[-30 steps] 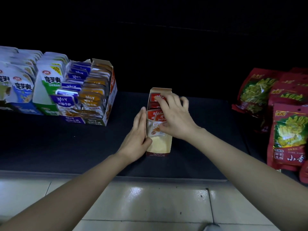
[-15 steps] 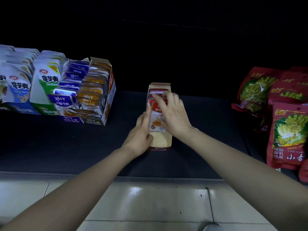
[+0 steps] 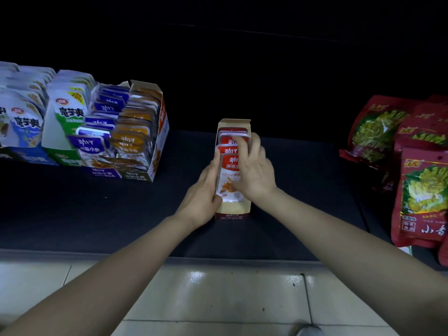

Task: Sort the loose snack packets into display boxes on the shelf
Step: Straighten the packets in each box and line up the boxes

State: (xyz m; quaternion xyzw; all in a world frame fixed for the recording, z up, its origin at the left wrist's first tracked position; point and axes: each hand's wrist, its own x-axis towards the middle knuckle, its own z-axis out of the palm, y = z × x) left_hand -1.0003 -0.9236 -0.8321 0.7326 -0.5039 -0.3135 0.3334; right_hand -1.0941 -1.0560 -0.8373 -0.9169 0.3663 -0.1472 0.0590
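Packets point(image 3: 229, 170) in red and white are standing in a row inside a narrow box point(image 3: 232, 209) of pale cardboard, one behind another, the nearest one facing the camera; the narrow box is sitting on the dark shelf point(image 3: 97, 214), about midway between left and right and a little back from the near edge; its far flap is standing up behind the last packet.

Left hand point(image 3: 202, 197) is pressing against the left wall of the narrow box, fingers lying fairly straight along it and reaching up to the rim, thumb touching the near corner by the front packet; right hand point(image 3: 254, 175) is lying over the right wall, fingers curling over the tops of the packets and grasping them, the forefinger dipping between two of them toward the far end.

Far to the left a wide box point(image 3: 158, 146) is holding purple packets point(image 3: 97, 141) and orange packets point(image 3: 135, 141) side by side, with white pouches point(image 3: 70, 110) standing just beyond it; all are well apart from the narrow box; on the right, red bags point(image 3: 421, 197) with yellow-green pictures are overlapping in a pile; pale floor tiles point(image 3: 218, 299) are showing below the near edge of the shelf.
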